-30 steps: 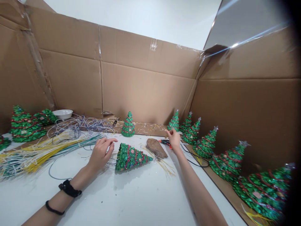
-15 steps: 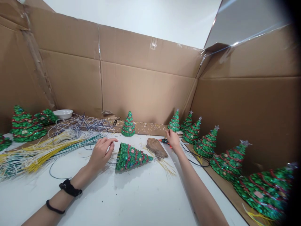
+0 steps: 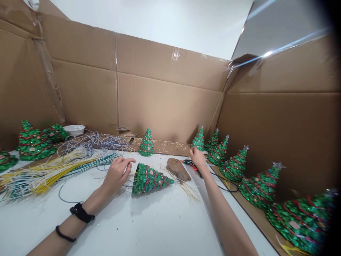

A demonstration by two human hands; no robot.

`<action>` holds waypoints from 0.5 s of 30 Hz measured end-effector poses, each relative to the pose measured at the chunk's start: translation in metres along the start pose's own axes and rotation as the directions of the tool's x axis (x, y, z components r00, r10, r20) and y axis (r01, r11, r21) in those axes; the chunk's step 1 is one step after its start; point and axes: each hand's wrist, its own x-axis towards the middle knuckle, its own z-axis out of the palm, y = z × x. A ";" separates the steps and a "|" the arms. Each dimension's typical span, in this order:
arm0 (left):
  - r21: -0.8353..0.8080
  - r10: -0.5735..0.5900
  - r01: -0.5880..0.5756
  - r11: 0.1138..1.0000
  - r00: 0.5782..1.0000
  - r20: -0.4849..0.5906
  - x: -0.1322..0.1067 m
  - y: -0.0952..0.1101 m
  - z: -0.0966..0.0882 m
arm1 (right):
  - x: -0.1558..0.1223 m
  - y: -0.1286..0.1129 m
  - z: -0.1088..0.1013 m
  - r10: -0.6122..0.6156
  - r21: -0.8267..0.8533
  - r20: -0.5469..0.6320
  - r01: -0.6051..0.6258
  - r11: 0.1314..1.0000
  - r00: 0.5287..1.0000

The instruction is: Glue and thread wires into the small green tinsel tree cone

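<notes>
From my end of the link, the **left hand** sits loosely curled just beside the wide base of 1 **sequined tree**, which lies on its side on the white **table** with its tip pointing right. I can see nothing in that hand, though I can't rule out a thin wire tucked inside the curl. The **right hand** is bunched up at the far side of the table, right by the **red-handled pliers**. Its fingers hide the contact, so I can't tell whether it has hold of them.

I'd judge the tree to be light and fairly stiff, but the sequins look slick and may shed if rubbed. I'd take it around the wide base with the whole hand and leave the narrow tip alone.

Just past the tree is a **brown lump**, with loose **yellow wires** near it. To the left lies a thick **wire bundle** in yellow, green and white. The only container is a **white bowl** on the **cardboard strip** at the back left, and I can't see into it from this angle. More **finished trees** stand along the right edge.
</notes>
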 end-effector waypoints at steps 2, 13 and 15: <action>0.002 0.003 -0.003 1.000 1.000 0.002 0.000 0.001 0.000 | 0.000 0.000 0.000 -0.018 -0.001 0.017 0.018 1.000 1.000; 0.004 0.025 -0.025 1.000 1.000 0.016 0.001 0.002 -0.001 | 0.001 0.005 0.011 -0.032 0.075 -0.069 0.037 0.996 0.997; 0.006 0.031 -0.031 1.000 0.999 0.014 0.001 0.002 -0.001 | 0.001 0.006 0.014 -0.034 0.099 -0.095 0.043 0.994 0.995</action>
